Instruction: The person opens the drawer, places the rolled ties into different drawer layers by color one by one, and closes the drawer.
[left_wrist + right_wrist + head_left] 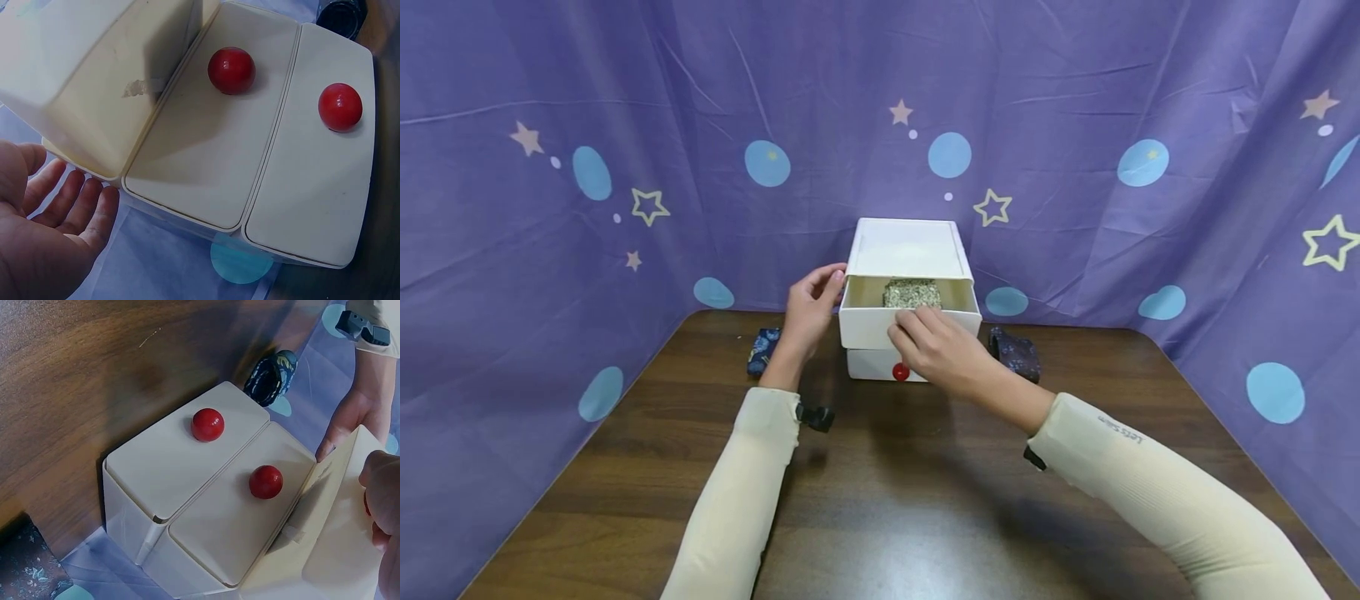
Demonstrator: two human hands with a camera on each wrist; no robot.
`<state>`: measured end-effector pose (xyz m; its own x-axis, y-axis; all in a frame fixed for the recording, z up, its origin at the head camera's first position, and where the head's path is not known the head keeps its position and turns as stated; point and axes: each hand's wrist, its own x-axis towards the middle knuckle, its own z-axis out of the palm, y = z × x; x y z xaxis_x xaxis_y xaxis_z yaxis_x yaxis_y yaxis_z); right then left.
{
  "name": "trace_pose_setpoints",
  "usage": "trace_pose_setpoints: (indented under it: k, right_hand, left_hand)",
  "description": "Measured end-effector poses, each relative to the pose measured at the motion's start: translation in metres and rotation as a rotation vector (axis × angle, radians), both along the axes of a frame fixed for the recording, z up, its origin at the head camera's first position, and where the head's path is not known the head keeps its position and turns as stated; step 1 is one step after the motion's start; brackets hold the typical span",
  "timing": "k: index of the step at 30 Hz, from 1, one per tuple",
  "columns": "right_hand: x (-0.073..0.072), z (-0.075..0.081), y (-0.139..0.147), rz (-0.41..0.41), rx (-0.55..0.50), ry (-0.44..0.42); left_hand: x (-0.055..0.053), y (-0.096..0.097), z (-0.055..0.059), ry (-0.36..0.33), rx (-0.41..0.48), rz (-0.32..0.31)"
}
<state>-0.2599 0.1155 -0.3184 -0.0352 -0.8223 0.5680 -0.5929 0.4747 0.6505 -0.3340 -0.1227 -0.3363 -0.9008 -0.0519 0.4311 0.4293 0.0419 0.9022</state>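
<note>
A white drawer cabinet (910,248) stands at the back of the table, its top drawer (859,328) pulled out. Inside that drawer lies a speckled green-and-white item (913,293). My right hand (942,350) is at the drawer front, pinching its red knob (367,504), which the fingers mostly cover. My left hand (808,312) is beside the cabinet's left side; in the left wrist view its fingers are loosely bent, fingertips right at the cabinet's edge. Below, the middle drawer (187,140) and the bottom drawer (306,181) are closed, each with a red knob.
A dark blue patterned item (763,352) with an open, round mouth sits left of the cabinet. Another dark patterned item (1017,355) lies to its right. Behind the wooden table (880,500) hangs a purple curtain (820,108) with stars and dots.
</note>
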Motion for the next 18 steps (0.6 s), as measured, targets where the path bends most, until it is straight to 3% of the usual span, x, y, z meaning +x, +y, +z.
trace_pose_setpoints:
  k: [18]
  right_hand:
    - [-0.0091, 0.0022, -0.0009, -0.034, 0.019, -0.007]
  left_hand:
    - [-0.0002, 0.0009, 0.0001, 0.001, 0.0, 0.009]
